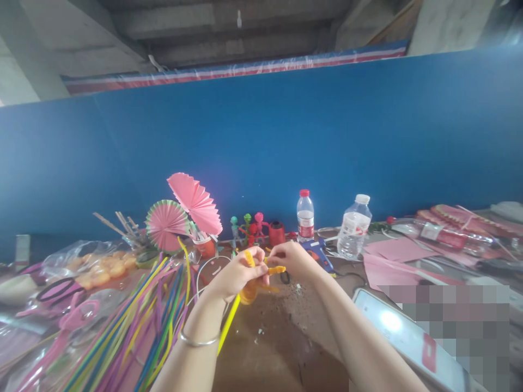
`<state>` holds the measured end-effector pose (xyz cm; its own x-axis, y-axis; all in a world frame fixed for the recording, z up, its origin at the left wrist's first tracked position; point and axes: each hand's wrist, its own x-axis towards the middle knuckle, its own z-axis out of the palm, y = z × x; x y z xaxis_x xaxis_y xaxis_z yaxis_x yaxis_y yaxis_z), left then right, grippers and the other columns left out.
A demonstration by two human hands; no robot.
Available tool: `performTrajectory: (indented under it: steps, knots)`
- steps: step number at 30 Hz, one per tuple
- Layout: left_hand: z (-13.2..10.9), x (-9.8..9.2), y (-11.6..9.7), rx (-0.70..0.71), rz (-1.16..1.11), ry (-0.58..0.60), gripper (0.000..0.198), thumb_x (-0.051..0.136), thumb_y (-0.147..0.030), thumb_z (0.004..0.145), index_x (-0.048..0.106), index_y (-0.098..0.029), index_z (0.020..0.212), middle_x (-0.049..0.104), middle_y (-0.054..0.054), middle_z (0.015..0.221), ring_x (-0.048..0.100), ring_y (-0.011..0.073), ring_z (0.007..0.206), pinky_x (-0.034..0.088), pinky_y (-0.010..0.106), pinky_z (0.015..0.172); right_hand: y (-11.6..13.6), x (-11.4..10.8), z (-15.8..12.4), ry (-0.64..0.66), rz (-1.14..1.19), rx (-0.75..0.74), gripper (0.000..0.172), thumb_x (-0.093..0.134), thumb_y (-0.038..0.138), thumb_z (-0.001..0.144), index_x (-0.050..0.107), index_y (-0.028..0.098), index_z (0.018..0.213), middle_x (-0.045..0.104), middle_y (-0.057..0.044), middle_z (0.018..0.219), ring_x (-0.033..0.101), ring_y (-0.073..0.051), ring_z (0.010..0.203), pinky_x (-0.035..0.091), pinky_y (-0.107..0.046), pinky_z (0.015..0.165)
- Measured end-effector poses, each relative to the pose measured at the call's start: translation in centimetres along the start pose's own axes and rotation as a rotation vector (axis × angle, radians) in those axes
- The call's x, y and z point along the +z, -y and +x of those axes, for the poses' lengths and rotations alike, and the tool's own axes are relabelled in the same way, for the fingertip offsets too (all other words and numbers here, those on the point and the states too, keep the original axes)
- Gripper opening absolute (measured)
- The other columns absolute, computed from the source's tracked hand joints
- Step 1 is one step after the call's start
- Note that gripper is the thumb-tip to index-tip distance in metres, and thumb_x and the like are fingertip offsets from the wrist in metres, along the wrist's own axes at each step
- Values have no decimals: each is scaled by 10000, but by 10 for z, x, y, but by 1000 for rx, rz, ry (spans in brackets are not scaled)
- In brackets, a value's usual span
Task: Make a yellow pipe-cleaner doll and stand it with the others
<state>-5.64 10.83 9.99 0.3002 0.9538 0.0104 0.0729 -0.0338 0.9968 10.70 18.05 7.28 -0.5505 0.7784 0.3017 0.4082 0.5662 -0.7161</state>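
Both hands meet above the middle of the brown tabletop (261, 348). My left hand (245, 275) is closed around a yellow-orange pipe cleaner piece (278, 269), bent and coiled, with one end showing above the fingers. A bright yellow length (229, 324) slants down below this hand. My right hand (292, 258) pinches the same piece from the right, thumb and fingertips close together. Under the fingers shows a rounded orange part (248, 294); whether it joins the piece cannot be made out. A metal bangle (199, 341) circles my left wrist.
Left lie many coloured pipe cleaners (134, 321) and a pink plastic tool (69, 321). Behind stand pink paper fans (196, 201), small figures (247, 226), bottles (305, 218) and a blue glue gun (321, 255). A phone (408, 332) and pink paper (396, 250) lie right.
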Motion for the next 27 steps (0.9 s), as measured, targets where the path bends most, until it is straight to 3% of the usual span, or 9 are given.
performTrajectory:
  steps: [4,9,14,19,23,27]
  knots:
    - [9,-3,9,-56,248,-180,171,574,-311,706,492,-164,735,586,-4,556,551,124,483,417,231,514,7,-4,0,-245,-20,-15,237,484,339,763,627,173,672,590,8,605,481,-108,566,319,-202,532]
    - [17,-9,18,24,456,-425,182,542,-336,704,569,-157,699,573,-18,534,546,125,480,402,222,495,6,-9,-1,-361,-51,34,220,482,330,773,619,193,669,579,20,581,479,-109,540,317,-204,524]
    - [16,-14,17,15,446,-464,200,522,-347,714,571,-155,733,604,-6,534,572,142,511,406,223,516,-1,-9,0,-370,-78,79,207,491,334,766,625,205,675,586,21,575,495,-113,531,316,-207,514]
    - [13,-12,14,-5,506,-340,195,541,-337,692,587,-147,689,617,8,548,595,157,542,420,235,555,0,-7,0,-367,-133,62,196,497,330,766,639,215,694,612,9,609,515,-124,559,328,-216,530]
    - [14,-9,20,-56,585,-271,168,543,-301,679,596,-150,629,585,0,469,583,154,476,412,233,518,14,-2,-3,-381,-169,-60,148,518,266,761,623,207,675,614,0,645,513,-124,595,344,-215,568]
    - [20,-11,25,-86,464,-407,221,540,-335,689,560,-143,583,557,10,459,548,139,420,388,224,446,27,1,-9,-324,-136,-263,158,496,210,770,607,183,661,579,-3,649,487,-106,613,335,-202,578]
